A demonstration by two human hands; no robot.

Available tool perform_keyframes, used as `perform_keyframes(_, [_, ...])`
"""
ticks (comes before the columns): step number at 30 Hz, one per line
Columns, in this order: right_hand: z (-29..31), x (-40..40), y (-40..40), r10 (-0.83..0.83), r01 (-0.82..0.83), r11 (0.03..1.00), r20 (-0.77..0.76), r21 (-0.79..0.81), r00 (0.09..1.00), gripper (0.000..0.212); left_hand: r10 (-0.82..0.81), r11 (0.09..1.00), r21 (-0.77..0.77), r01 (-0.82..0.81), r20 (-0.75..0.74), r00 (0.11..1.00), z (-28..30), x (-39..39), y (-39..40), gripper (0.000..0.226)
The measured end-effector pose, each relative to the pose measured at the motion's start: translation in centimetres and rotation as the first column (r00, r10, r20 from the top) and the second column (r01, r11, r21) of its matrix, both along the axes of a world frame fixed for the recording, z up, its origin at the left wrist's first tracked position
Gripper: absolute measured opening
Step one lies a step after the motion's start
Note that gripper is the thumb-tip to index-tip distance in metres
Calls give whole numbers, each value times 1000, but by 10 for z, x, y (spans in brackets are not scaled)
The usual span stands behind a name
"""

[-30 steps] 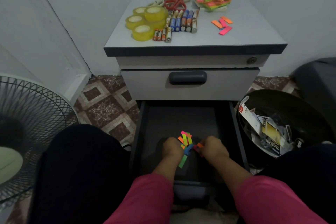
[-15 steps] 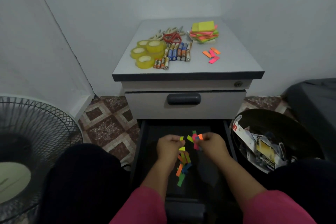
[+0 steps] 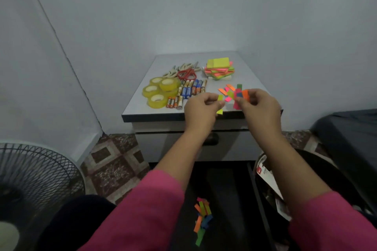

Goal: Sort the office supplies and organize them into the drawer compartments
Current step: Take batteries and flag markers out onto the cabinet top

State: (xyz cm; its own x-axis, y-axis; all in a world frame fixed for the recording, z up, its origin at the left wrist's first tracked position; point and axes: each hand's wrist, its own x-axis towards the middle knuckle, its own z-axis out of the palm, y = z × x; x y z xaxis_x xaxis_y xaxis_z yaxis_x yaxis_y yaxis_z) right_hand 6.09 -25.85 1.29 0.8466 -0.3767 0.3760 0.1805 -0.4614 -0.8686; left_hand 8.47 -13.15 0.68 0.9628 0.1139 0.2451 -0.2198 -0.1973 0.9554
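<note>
Above the grey cabinet top, the left hand pinches yellow-green paper flags while the right hand grips mixed neon flags; more coloured flags lie in the open dark drawer.

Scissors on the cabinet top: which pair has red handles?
The red-handled scissors lie nearest the batteries, just behind them. The other scissors, behind and to their left, all have pale cream handles.

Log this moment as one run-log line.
left hand: pinching yellow flags | right hand: gripping mixed flags | raised before cabinet top | flag pile in open drawer
</note>
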Motion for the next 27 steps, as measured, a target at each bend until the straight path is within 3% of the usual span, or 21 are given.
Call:
perform_keyframes(6, [6, 64, -20, 0, -36, 967, -141, -253, 990, 18, 66, 965, 248, -81, 68, 996, 8, 48, -30, 22])
perform_keyframes(12, [2, 83, -27, 52, -85, 974, -157, -208, 986, 27, 70, 903, 415, -108, 106, 992, 12, 69, -46, 26])
perform_keyframes(17, [2, 82, -32, 95, -98, 995, -110, -22, 989, 41, 43, 919, 381, -103, 163, 986, 6, 67, -45, 31])
perform_keyframes(20, [3, 83, -34, 69, -64, 996, -76, 59, 995, 31, 17, 941, 330, -76, 179, 984, 6, 64, -42, 32])
perform_keyframes(27, [3, 82, -31, 58, -52, 997, -92, 65, 994, 13, -29, 962, 272, -15, 158, 987, 7, 61, -38, 33])
